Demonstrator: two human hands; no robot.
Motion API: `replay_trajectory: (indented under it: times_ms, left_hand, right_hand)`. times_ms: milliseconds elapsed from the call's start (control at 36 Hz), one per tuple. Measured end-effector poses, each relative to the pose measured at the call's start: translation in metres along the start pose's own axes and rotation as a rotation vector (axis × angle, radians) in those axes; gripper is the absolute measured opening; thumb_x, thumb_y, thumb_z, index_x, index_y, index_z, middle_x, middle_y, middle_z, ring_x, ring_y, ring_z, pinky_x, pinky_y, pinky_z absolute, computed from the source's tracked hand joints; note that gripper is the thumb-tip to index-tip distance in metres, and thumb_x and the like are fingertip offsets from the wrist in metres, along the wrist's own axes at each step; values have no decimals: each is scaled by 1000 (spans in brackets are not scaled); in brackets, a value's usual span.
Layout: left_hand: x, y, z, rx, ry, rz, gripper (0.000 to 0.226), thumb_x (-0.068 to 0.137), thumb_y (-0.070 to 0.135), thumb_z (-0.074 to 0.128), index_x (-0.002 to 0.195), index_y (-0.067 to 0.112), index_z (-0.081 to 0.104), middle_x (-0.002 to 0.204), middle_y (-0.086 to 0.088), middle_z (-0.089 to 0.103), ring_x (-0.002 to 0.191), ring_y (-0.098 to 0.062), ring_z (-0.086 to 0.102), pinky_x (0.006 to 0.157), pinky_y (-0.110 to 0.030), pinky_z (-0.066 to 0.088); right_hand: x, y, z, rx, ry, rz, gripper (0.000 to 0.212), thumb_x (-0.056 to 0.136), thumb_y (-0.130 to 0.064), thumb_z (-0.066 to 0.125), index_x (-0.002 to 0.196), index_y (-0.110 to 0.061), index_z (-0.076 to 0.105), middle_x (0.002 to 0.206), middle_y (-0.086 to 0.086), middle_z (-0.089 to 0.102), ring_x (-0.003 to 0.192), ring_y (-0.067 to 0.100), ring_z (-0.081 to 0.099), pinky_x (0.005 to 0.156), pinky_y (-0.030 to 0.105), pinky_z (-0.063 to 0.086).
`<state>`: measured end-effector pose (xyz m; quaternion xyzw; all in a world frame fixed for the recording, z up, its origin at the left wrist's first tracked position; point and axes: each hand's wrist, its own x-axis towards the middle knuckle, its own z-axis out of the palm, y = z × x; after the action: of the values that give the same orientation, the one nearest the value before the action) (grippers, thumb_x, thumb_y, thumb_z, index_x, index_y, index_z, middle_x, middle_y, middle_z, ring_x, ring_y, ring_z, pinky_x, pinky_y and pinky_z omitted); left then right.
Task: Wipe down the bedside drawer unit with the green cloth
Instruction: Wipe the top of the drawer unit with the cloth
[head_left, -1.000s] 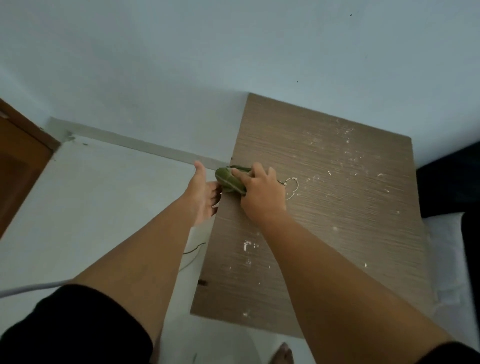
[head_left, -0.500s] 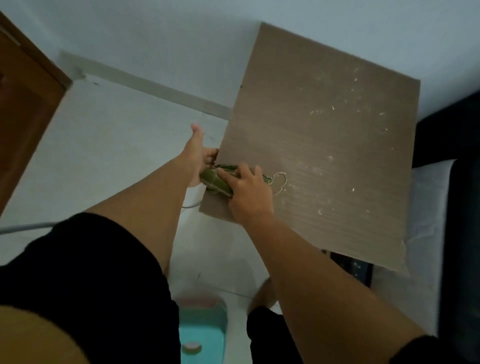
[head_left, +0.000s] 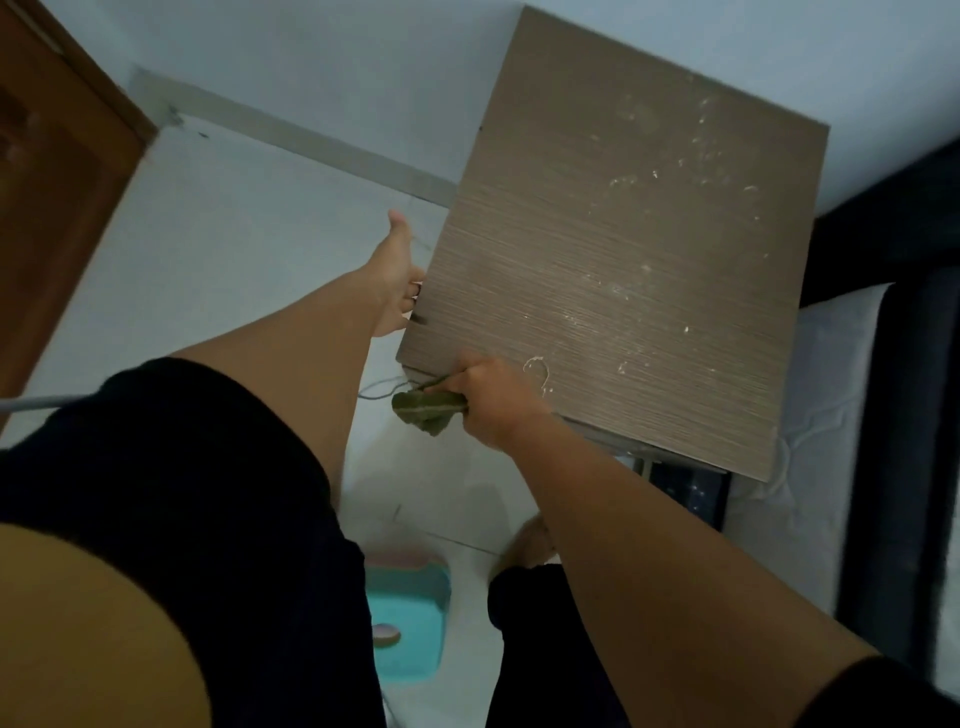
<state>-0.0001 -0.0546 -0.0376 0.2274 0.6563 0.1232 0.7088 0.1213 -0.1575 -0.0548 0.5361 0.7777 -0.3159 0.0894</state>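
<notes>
No brand, label or writing can be read anywhere in view. The right hand (head_left: 496, 402) reaches forward on a straight bare arm and grips the bunched green cloth (head_left: 428, 410) at the near left corner of the bedside drawer unit (head_left: 623, 249), knuckles up, the cloth wadded and hanging just past the top's near edge. The left hand (head_left: 397, 275) stretches out along the unit's left edge, thumb pointing away, fingers tucked below the edge and hidden, so I cannot tell whether it grips. The unit's top is a flat rectangular board with fine brown wood-grain lines, speckled with white crumbs and smears, thickest toward the far right corner. A thin wire (head_left: 382, 389) loops below the near left corner. On the pale tiled floor (head_left: 234, 249) lies a turquoise tray (head_left: 410, 623).
</notes>
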Motion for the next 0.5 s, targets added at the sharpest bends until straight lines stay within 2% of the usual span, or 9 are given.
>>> replay_trajectory:
  times_ms: [111, 194, 306, 389, 500]
  left_hand:
    - [-9, 22, 7, 22, 53, 65, 93, 89, 69, 1, 145, 1, 29, 153, -10, 30, 144, -23, 24, 117, -39, 18]
    - [-13, 45, 18, 71, 37, 165, 87, 92, 63, -2, 144, 3, 34, 152, -7, 33, 143, -21, 25, 117, -36, 17]
    - [3, 74, 29, 95, 97, 249, 87, 92, 64, 1, 143, 5, 37, 153, -8, 32, 143, -23, 25, 120, -41, 13]
    - [15, 94, 35, 109, 79, 280, 87, 90, 66, 1, 143, 8, 37, 152, -6, 34, 143, -24, 26, 120, -44, 12]
    - [31, 122, 47, 176, 55, 331, 89, 89, 68, -1, 141, 9, 41, 152, -6, 35, 143, -25, 25, 120, -46, 10]
  right_hand:
    - [6, 9, -40, 32, 25, 66, 27, 87, -7, 52, 110, -11, 67, 111, 9, 60, 103, 29, 57, 83, 31, 44]
    - [12, 20, -75, 82, 81, 104, 36, 85, -3, 52, 116, -16, 66, 115, 11, 60, 105, 32, 56, 85, 30, 43]
    - [25, 41, -114, 57, 197, 140, 35, 90, -7, 50, 120, -18, 64, 113, 9, 60, 102, 29, 57, 84, 32, 43]
    - [37, 61, -138, 54, 273, 205, 33, 90, -6, 49, 116, -17, 66, 110, 9, 59, 100, 27, 56, 79, 27, 40]
    - [52, 87, -167, 46, 388, 224, 33, 87, -5, 52, 111, -20, 70, 103, 10, 58, 92, 27, 57, 72, 29, 40]
